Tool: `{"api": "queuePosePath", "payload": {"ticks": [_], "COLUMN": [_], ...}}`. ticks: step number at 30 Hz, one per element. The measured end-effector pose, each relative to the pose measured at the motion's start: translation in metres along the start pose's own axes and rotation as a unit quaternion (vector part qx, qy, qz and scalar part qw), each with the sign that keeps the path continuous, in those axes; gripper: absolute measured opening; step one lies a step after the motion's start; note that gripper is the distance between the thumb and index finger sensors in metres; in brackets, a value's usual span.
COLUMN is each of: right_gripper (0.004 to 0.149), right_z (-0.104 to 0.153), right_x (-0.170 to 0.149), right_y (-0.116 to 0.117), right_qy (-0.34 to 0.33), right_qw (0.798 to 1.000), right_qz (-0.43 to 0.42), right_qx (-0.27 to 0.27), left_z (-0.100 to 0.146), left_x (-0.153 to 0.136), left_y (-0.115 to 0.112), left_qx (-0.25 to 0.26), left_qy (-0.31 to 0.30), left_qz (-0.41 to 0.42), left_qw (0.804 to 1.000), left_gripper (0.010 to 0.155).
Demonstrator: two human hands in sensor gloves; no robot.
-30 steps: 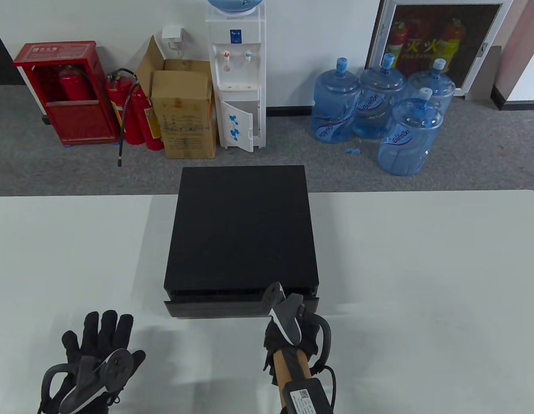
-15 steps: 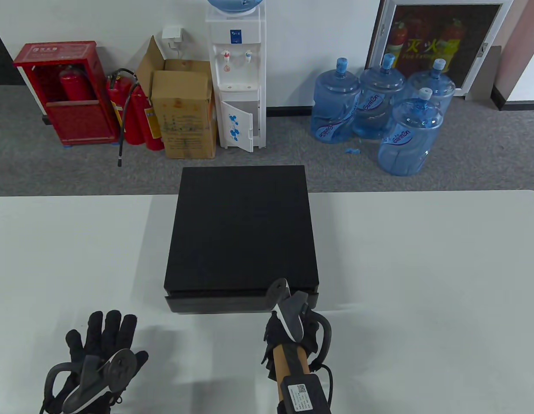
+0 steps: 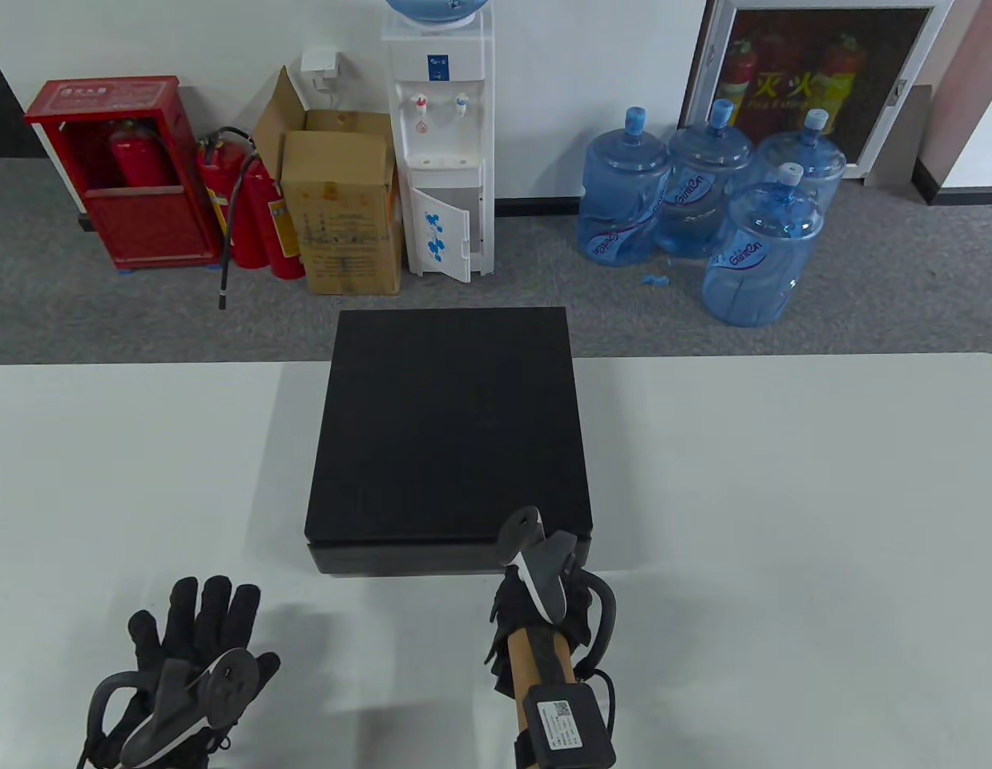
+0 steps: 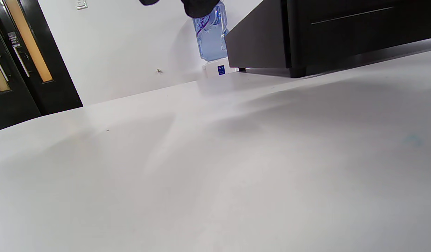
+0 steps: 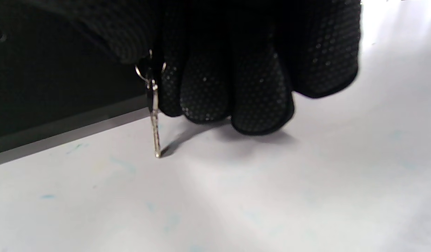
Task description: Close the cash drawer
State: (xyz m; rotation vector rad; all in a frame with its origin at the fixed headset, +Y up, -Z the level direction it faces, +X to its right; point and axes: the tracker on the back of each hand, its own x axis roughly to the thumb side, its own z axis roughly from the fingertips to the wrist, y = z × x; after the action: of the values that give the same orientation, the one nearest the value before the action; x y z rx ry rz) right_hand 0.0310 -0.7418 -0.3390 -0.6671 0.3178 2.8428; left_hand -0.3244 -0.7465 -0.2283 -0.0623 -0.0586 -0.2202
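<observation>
The cash drawer (image 3: 448,553) sits in a black box (image 3: 448,424) at the middle of the white table (image 3: 784,497). Its front panel faces the person, long axis running left to right, and lies almost flush with the box's near edge. The right hand (image 3: 544,609) is at the panel's right end; in the right wrist view its fingers (image 5: 257,87) are curled together against the front, just above the table, with a key (image 5: 154,115) hanging straight down beside them. Whether they grip anything cannot be told. The left hand (image 3: 187,665) rests flat on the table, fingers spread, holding nothing, well left of the drawer.
</observation>
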Motion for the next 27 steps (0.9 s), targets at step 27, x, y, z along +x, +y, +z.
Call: {"api": "queuePosePath", "payload": {"ticks": [27], "right_gripper": [0.04], "right_z": [-0.016], "right_x": [-0.008], "right_y": [0.006], "right_qy": [0.025], "right_qw": [0.996], "right_qz": [-0.081], "right_qx": [0.041], "left_z": [0.0], "left_x": [0.002], "left_y": [0.0], "left_qx": [0.002], "left_qy": [-0.003], "left_qz": [0.004], "left_qw": [1.0], "left_gripper": [0.083]}}
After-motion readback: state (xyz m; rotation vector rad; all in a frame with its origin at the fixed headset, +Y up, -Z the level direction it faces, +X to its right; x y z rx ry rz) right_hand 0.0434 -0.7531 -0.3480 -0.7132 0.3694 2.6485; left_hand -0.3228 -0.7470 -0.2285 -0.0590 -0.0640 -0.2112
